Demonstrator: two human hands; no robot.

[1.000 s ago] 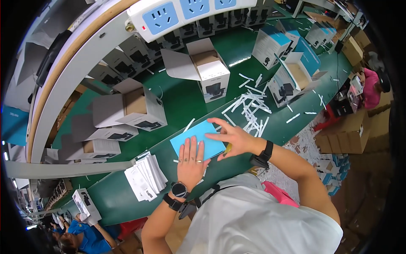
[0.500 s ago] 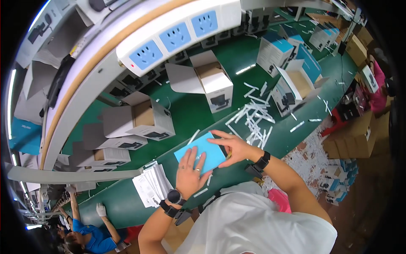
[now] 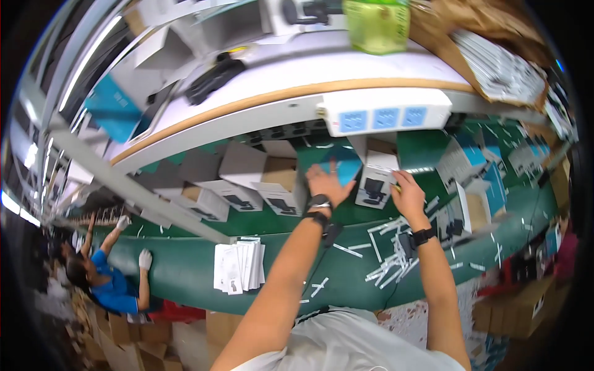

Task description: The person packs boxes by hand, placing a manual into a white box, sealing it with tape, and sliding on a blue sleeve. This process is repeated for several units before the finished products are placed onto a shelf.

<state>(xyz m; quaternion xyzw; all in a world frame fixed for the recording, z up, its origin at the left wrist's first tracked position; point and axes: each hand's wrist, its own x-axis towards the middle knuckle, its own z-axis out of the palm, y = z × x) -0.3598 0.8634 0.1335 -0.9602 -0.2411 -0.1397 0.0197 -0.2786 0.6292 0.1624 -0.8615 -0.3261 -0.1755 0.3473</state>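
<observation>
My left hand (image 3: 328, 187) reaches across the bench, spread over a flat blue box (image 3: 348, 166), with its thumb along the near edge. Blur hides part of its fingertips. Just right of this stands a white carton (image 3: 375, 180) with its top flaps up and a dark device printed on its front. At the carton's right edge my right hand (image 3: 408, 195) is closed, thumb and fingers against the side. A small yellowish thing shows by those fingers, too small to name. Each wrist wears a dark strap, the left also a watch.
More open white cartons (image 3: 281, 185) stand left. Paper strips (image 3: 396, 263) lie near my right forearm, a stack of leaflets (image 3: 238, 266) left. A power strip (image 3: 387, 114) hangs on the shelf edge above. A co-worker in blue (image 3: 111, 284) works far left.
The blue box has gone from the near side of the bench to beside the white carton. My right hand has left it and moved to that carton. The view has shifted left.
</observation>
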